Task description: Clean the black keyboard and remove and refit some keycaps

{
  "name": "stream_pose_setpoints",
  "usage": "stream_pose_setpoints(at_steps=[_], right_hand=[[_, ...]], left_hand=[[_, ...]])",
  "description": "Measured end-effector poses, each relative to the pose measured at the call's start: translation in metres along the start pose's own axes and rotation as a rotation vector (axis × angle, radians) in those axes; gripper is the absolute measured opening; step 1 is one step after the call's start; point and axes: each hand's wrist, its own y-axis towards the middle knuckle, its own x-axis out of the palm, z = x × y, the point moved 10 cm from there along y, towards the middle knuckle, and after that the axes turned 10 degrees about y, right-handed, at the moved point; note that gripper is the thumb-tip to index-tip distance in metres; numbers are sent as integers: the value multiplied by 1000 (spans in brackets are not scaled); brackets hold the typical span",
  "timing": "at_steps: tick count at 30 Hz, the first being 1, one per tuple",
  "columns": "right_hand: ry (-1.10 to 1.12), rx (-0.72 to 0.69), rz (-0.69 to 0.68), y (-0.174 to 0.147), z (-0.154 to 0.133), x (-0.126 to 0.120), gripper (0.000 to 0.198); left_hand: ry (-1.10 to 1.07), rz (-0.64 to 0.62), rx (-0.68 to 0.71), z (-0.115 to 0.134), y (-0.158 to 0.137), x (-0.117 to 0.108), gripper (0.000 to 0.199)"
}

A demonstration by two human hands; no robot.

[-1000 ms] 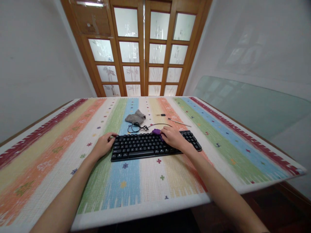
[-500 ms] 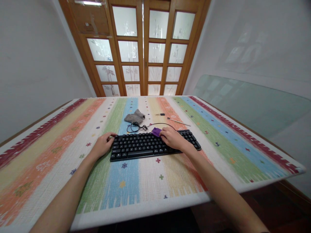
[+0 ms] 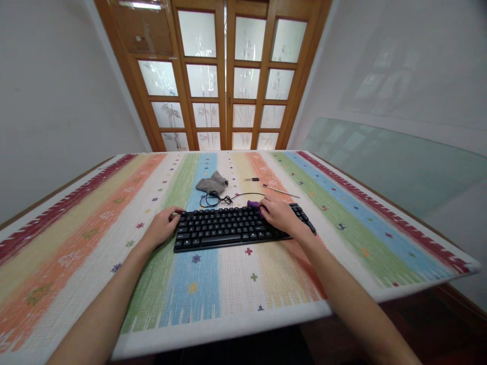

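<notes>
A black keyboard [image 3: 216, 229] lies across the striped tablecloth in front of me. My left hand [image 3: 166, 225] grips its left end, with the fingers at the far corner and the thumb on the near side. Over the right part of the keys, my right hand [image 3: 279, 215] is closed on a small purple cloth [image 3: 254, 204]; only a bit of the cloth shows past the fingers. The keyboard's coiled black cable [image 3: 211, 200] rests just behind the keys.
Behind the cable lies a crumpled grey cloth [image 3: 211, 182]. Further right are a small black-ended item with thin prongs [image 3: 254, 179] and a slim brush-like stick [image 3: 281, 191]. The table's front edge [image 3: 228, 329] is near me; wooden glazed doors [image 3: 224, 76] stand beyond the table.
My right hand has slid to the right along the keyboard with the purple cloth, and less of the cloth shows. My left hand keeps its hold on the keyboard's left end.
</notes>
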Motion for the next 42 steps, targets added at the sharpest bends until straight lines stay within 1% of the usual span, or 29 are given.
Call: stream_pose_setpoints(at_steps=[1,3,6,8,15,22,27,29,31,33,34,35,37,39,42], right_hand=[[7,1,30,-1,1,-2,21],[31,-41,37,-3,-2,0,22],[40,-112,-28,-3,-11,8,23],[34,-131,-65,-3,-14,12,23],[80,-124,-135,-4,-8,11,22],[51,-32,-159,-5,7,8,22],[30,53,-89,-5,17,2,17],[42,84,-2,-6,24,-9,17],[52,114,121,-8,33,-24,19],[77,109,201,-11,39,-33,20],[96,88,195,-11,39,-32,20],[114,60,158,-11,38,-27,20],[135,13,43,-10,34,-13,19],[124,-6,-53,-9,31,-1,18],[101,-4,-103,-9,29,3,18]], left_hand=[[2,1,3,0,0,0,39],[7,6,8,0,0,-1,38],[13,16,14,1,0,-3,38],[13,17,16,1,0,-3,38],[22,19,13,0,0,-3,38],[39,16,11,1,-1,-3,41],[49,6,1,0,-1,-2,41],[51,10,4,0,-1,-2,41],[53,12,9,0,0,-2,40],[54,11,13,1,0,-1,41],[54,10,14,1,0,-1,41],[54,10,14,1,0,-1,41],[52,10,13,1,0,-1,42],[52,10,15,1,0,-2,42],[52,16,19,1,-1,-2,39]])
